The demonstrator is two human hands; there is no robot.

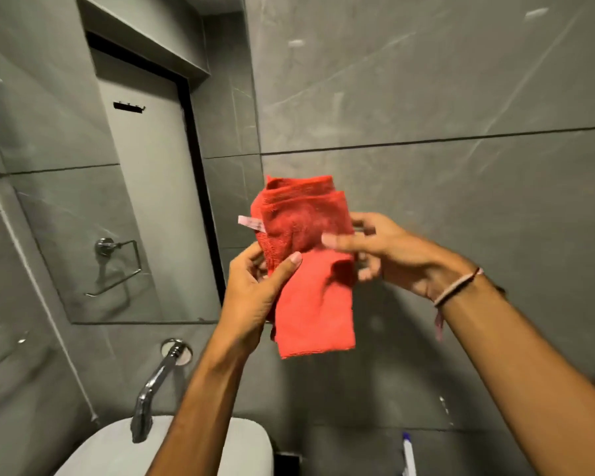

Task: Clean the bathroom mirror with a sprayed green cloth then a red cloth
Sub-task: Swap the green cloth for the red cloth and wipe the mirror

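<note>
Both hands are raised at chest height in front of the grey tiled wall (426,80), with the red cloth (310,269) held between them. Left hand (255,290): thumb pressed across the cloth's front at mid-height, fingers curled behind, so the lower left edge is pinched. Right hand (378,249): fingers extended leftward across the cloth's upper right part, thumb side hidden behind the fabric; a closed grip cannot be confirmed, though the fingers lie in contact with the cloth. A thread band (457,286) is noted on the right wrist.

Cloth state: folded in several layers, upper part bunched, lower part hanging flat. Long axis close to vertical, slightly tilted; folded top pointing up, free hem pointing down toward the basin (186,451). A small label (249,223) projects from the left edge.

Relation of interest: the mirror (66,201) lies to the left of the hands and well apart from the cloth; the cloth is not in contact with the glass. The left hand is the nearer one to the mirror. The tap (158,383) stands below the mirror's lower edge.

Judgement: the green-cloth stage appears finished, the red cloth is being arranged, and a leftward carry to the glass is called for next.
</note>
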